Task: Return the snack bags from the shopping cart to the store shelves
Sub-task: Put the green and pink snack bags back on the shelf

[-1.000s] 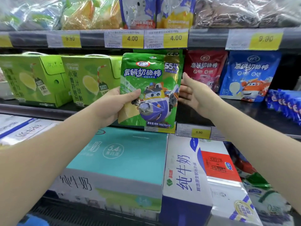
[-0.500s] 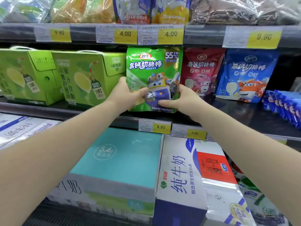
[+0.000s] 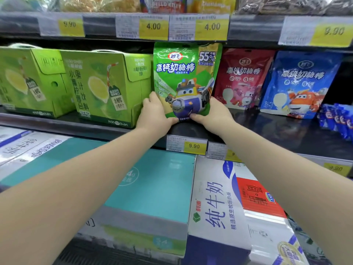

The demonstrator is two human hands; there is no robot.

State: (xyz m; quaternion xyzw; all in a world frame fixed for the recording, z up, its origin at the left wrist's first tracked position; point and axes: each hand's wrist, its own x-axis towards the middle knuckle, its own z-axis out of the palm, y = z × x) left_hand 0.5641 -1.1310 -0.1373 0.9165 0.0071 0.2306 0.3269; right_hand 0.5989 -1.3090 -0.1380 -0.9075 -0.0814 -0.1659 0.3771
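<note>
Shelving step: glossy green plastic snack bag (image 3: 183, 79) upright on dark metal shelf (image 3: 267, 129), 12 o'clock, red foil bag (image 3: 242, 77) at its 3. Bottom corners pinched: left hand (image 3: 154, 111) at 7 o'clock, right hand (image 3: 214, 113) at 5. Next, probably: let go, bag must stand.

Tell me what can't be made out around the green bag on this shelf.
Head view:
Bottom edge of green bag: covered by left hand and right hand, so whether it rests on the shelf is unclear.
Price tag behind right arm: number mostly hidden.
Top packs: cut off by the top edge.
</note>
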